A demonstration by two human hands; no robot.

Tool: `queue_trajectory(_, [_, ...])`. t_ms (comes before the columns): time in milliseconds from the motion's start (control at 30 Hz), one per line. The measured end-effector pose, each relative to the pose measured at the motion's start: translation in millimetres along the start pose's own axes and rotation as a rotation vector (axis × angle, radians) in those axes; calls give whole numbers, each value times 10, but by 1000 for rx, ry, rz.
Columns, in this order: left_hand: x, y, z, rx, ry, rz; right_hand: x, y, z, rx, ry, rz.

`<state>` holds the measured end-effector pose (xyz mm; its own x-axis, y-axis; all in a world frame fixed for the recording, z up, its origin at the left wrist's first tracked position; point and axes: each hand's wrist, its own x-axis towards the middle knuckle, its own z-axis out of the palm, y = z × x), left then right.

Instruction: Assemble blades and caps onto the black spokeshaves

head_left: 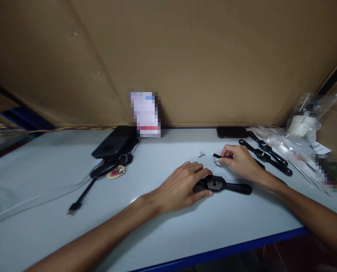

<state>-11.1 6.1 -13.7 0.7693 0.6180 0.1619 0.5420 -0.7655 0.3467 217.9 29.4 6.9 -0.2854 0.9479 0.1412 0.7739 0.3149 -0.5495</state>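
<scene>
My left hand [187, 184] is closed round the left end of a black spokeshave [215, 184] that lies on the table, thumb and fingers on either side of its middle. The tool's other handle sticks out to the right. Just beyond it, my right hand [238, 161] pinches a small black-and-silver piece [216, 159] between thumb and fingertips; part of that piece is hidden by the fingers. A small silver screw with wings [201, 154] lies on the table to the left of my right hand.
Two more black spokeshaves [266, 156] lie at the right, with another dark one partly under my right arm. Clear plastic bags [281, 141] and a dark phone [232, 132] are behind. A black case [114, 141], keys and a cable [84, 194] lie left. Cardboard [185, 64] stands behind.
</scene>
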Motion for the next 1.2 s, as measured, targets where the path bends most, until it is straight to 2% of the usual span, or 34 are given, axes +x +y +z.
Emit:
queue_trajectory(133, [4, 13, -7, 18, -10, -16, -64, -63, -161, 318, -147, -41])
queue_trajectory(267, [7, 14, -4, 33, -20, -23, -181, -205, -155, 357, -301, -24])
queue_trajectory(500, [5, -17, 26, 28, 5, 0, -261, -315, -49, 135, -291, 6])
queue_trajectory(967, [11, -7, 29, -2, 36, 11, -240, -263, -49, 21, -280, 24])
queue_trajectory(1200, [1, -9, 19, 19, 3, 6, -230, -217, -40, 68, -345, -20])
